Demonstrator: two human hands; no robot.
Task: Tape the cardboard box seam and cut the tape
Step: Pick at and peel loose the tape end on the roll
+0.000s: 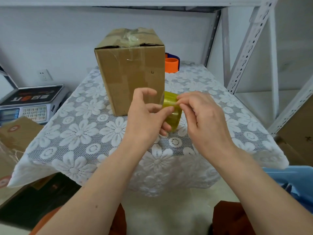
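A tall brown cardboard box (133, 72) stands upright on the lace-covered table (81, 133), its top flaps crumpled with clear tape over the seam. In front of its lower right corner I hold a yellowish roll of clear tape (171, 107). My left hand (145, 117) grips the roll from the left, fingers curled around it. My right hand (203, 114) pinches at the roll's outer surface with thumb and forefinger, at the tape's edge. Both hands hover just above the tablecloth, near the box but apart from it.
An orange and dark blue tape dispenser (171, 64) sits behind the box at the right. A digital scale (32, 106) and cardboard boxes (15, 138) stand at the left. A white metal shelf frame (254, 48) rises at the right, a blue bin (294, 178) beside my right arm.
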